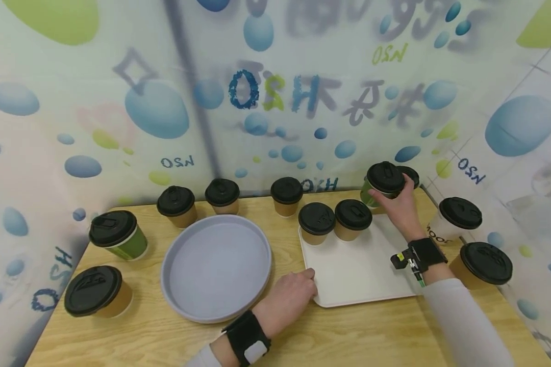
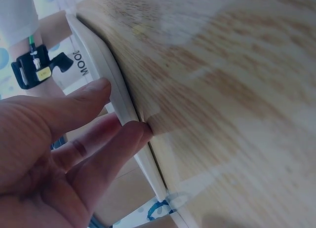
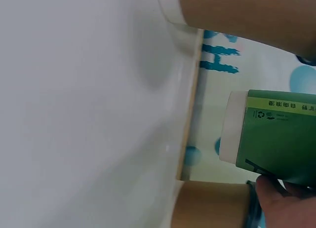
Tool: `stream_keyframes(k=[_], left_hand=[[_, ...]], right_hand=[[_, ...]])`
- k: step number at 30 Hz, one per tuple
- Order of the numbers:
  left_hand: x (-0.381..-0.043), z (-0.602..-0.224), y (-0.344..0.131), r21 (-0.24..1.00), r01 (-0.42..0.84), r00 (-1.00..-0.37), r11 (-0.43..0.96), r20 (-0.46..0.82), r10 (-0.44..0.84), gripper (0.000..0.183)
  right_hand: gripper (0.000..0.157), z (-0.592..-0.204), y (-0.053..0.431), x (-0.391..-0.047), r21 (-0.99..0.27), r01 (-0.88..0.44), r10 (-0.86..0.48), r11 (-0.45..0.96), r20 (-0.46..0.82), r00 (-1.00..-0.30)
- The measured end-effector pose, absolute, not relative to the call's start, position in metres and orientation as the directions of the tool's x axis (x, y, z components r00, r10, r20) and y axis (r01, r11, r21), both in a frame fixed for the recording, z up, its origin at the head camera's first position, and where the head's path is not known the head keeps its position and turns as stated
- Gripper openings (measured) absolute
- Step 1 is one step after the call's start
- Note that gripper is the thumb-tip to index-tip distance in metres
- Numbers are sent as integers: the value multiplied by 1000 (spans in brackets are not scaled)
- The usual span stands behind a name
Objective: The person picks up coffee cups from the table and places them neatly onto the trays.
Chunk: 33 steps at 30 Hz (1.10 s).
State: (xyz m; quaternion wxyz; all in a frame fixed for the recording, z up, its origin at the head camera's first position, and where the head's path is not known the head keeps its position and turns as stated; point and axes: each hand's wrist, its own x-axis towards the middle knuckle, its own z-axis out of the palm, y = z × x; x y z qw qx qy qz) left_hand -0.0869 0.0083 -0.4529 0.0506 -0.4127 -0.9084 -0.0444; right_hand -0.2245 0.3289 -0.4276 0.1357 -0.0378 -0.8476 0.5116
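My right hand (image 1: pixel 400 208) grips a green paper cup with a black lid (image 3: pixel 276 134), raised over the far right part of a white rectangular tray (image 1: pixel 358 270). The cup's pale base shows clear of the tray in the right wrist view. Two brown cups with black lids, the left one (image 1: pixel 317 222) and the right one (image 1: pixel 352 220), stand side by side at the tray's far left. My left hand (image 1: pixel 286 299) holds the tray's near left edge. In the left wrist view its thumb (image 2: pixel 94 92) lies over the rim and its fingers (image 2: pixel 131 136) touch the outer side.
Left of the tray sits a round grey-blue tray (image 1: pixel 218 267). Lidded cups line the back, including one brown cup (image 1: pixel 286 196). A green cup (image 1: pixel 128 244) and brown cup (image 1: pixel 115 300) stand left; a white cup (image 1: pixel 459 214) and brown cup (image 1: pixel 484 262) right. Printed curtains surround the table.
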Motion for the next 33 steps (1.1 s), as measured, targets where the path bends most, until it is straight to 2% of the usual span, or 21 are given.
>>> stream_keyframes(k=[14, 28, 33], left_hand=[[-88, -451, 8, 30, 758, -649, 652, 140, 748, 18], [-87, -452, 9, 57, 754, -655, 654, 144, 742, 19], [-88, -454, 9, 65, 756, -653, 652, 157, 741, 18]], right_hand=[[103, -416, 341, -196, -887, -69, 199, 457, 178, -964], [96, -426, 350, -162, -861, -73, 170, 503, 181, -969], [95, -431, 351, -158, -857, -49, 143, 513, 141, -980]])
